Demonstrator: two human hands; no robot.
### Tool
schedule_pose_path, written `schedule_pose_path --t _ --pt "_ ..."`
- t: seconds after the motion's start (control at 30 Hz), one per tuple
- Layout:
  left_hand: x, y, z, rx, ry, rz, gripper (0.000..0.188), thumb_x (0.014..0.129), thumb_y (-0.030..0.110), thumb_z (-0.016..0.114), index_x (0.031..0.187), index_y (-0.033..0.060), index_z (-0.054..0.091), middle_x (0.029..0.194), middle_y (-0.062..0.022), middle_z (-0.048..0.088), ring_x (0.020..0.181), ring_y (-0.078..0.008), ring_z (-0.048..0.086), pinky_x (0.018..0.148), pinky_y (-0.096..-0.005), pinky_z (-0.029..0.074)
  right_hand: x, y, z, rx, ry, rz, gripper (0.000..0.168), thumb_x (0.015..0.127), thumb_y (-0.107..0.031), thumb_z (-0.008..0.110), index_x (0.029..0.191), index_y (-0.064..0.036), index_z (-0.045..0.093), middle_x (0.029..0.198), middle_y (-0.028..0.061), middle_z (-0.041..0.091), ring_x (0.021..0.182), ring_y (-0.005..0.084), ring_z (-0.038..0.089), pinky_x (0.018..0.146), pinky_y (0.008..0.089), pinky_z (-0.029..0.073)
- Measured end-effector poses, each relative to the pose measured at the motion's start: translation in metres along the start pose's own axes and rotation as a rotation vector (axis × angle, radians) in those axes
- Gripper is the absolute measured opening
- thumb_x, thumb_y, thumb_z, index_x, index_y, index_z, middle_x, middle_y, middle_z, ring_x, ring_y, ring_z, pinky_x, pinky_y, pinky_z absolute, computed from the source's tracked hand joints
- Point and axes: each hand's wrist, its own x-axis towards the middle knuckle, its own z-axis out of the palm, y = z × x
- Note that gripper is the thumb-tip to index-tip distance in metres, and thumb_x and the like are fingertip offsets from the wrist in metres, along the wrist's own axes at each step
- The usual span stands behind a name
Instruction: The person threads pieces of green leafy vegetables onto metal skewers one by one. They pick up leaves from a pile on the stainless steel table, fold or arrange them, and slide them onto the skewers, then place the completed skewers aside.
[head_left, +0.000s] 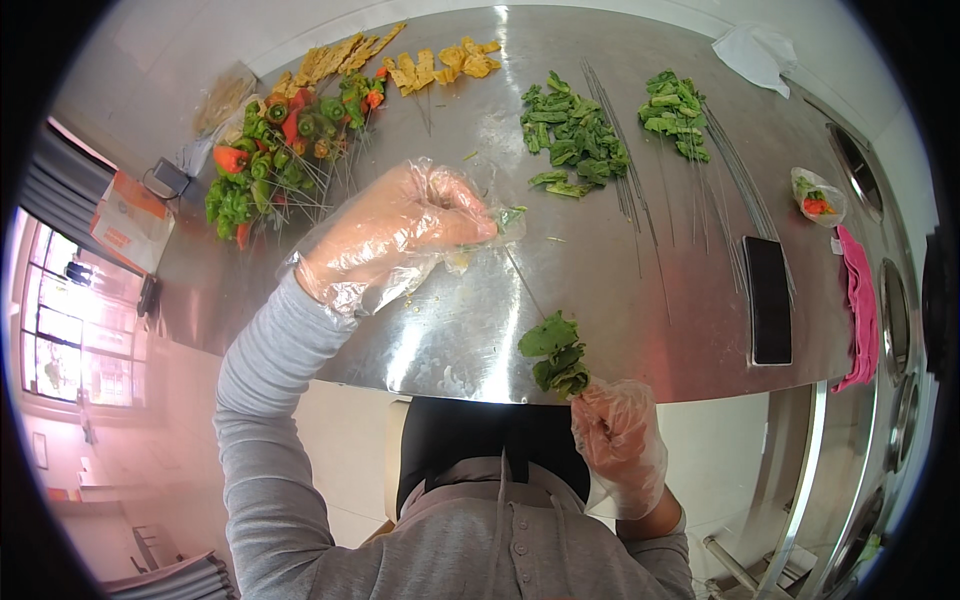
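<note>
My left hand (427, 210), in a clear plastic glove, is above the steel table with its thumb and fingers pinched together. A bit of green leaf (512, 217) shows at its fingertips. From there a thin metal skewer (525, 281) slants down to a bunch of folded green leaves (556, 356) threaded on it. My right hand (622, 439), gloved too, is closed at the lower end of this bunch, just off the table's front edge. Its fingers hide what lies inside the grip.
Skewered green and red peppers (277, 142) lie at the back left, with yellow skewered pieces (337, 60) behind. Leaf skewers (574, 135) and bare metal skewers (739, 180) lie further right. A phone (769, 300), a pink cloth (857, 307) and a white cloth (754, 56) rest on the right side.
</note>
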Motion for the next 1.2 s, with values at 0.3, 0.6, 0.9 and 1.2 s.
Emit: schedule_pose_path --t 0.3,0.6,0.9,1.2 --pt "0.002 -0.008 -0.006 -0.091 -0.002 -0.039 0.015 0.074 -0.006 0.069 0.079 0.0038 0.059 0.078 -0.0044 0.063 0.069 -0.0126 0.06 0.059 -0.0247 0.046 0.004 -0.004 -0.001 0.084 -0.056 0.067 0.007 0.079 0.003 0.057 0.076 -0.004 0.057 0.051 0.0108 0.047 0.044 0.0271 0.05 0.043 0.0343 0.037" --pt "-0.001 -0.008 -0.003 -0.118 0.021 -0.091 0.016 0.073 -0.006 0.069 0.079 0.0046 0.059 0.075 -0.0037 0.063 0.066 -0.0124 0.06 0.057 -0.024 0.045 0.003 -0.003 -0.001 0.169 -0.147 0.18 0.006 0.082 0.002 0.055 0.078 -0.002 0.057 0.051 0.0103 0.049 0.043 0.0246 0.051 0.042 0.0326 0.038" --pt "-0.001 -0.011 -0.003 -0.098 0.046 -0.091 0.018 0.071 -0.008 0.068 0.08 0.0042 0.058 0.077 -0.0051 0.063 0.067 -0.0138 0.061 0.059 -0.0243 0.046 0.003 -0.005 0.001 0.136 -0.079 0.104 0.006 0.082 0.001 0.054 0.083 -0.002 0.059 0.053 0.0112 0.049 0.045 0.0267 0.051 0.044 0.0337 0.039" --pt "0.0 -0.015 0.0 -0.162 0.01 -0.098 0.018 0.073 -0.008 0.067 0.081 0.0042 0.058 0.076 -0.0052 0.062 0.068 -0.0144 0.061 0.059 -0.0255 0.047 0.001 0.0 0.002 0.133 -0.1 0.085 0.005 0.083 0.0 0.054 0.083 -0.003 0.059 0.053 0.0105 0.049 0.046 0.028 0.05 0.046 0.035 0.038"
